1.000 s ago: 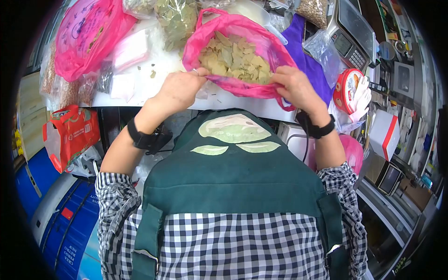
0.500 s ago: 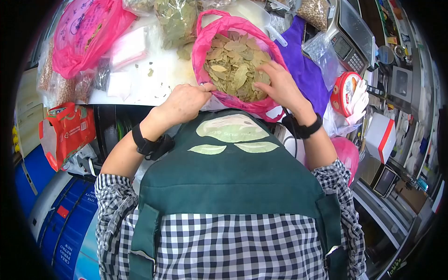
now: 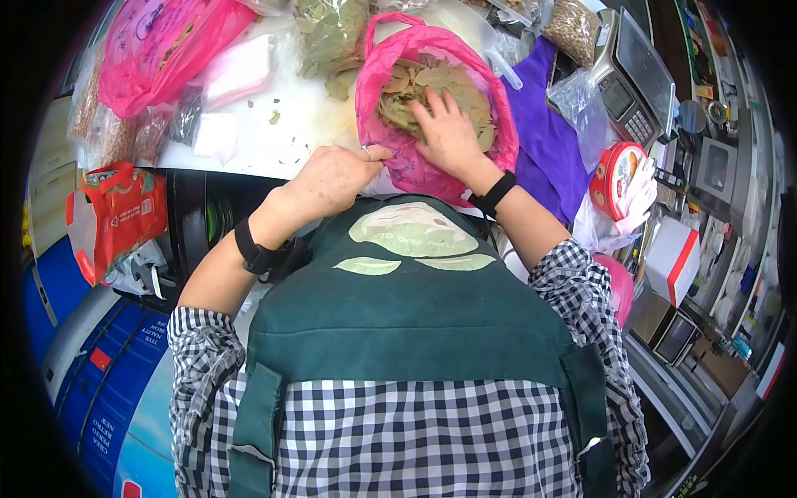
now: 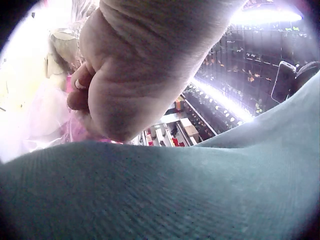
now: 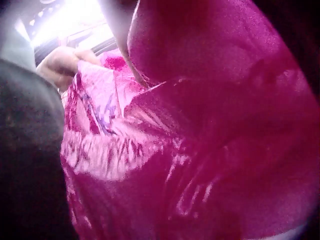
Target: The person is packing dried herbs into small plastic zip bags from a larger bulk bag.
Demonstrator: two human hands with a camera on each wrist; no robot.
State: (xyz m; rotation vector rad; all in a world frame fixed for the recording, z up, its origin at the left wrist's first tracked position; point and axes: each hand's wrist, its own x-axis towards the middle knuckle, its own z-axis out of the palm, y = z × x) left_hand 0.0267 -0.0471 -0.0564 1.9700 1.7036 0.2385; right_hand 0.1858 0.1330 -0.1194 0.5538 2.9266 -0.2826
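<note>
- Left hand point(image 3: 332, 178) pinches the near rim of a pink bag point(image 3: 490, 124) on the white counter point(image 3: 307, 124).
- Right hand point(image 3: 448, 133), fingers spread flat, presses dried leaves point(image 3: 415, 79) inside.

Left of pink bag point(image 3: 498, 124): we see bare counter point(image 3: 307, 124).
Right: purple cloth point(image 3: 548, 141), scale point(image 3: 635, 83) crowd us.

Scale point(image 3: 635, 87), red tin point(image 3: 613, 170), purple cloth point(image 3: 544, 137) at right.

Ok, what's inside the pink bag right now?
Dried leaves fill the pink bag, with the right hand pressed on them. Anything beneath the leaves is hidden.
</note>
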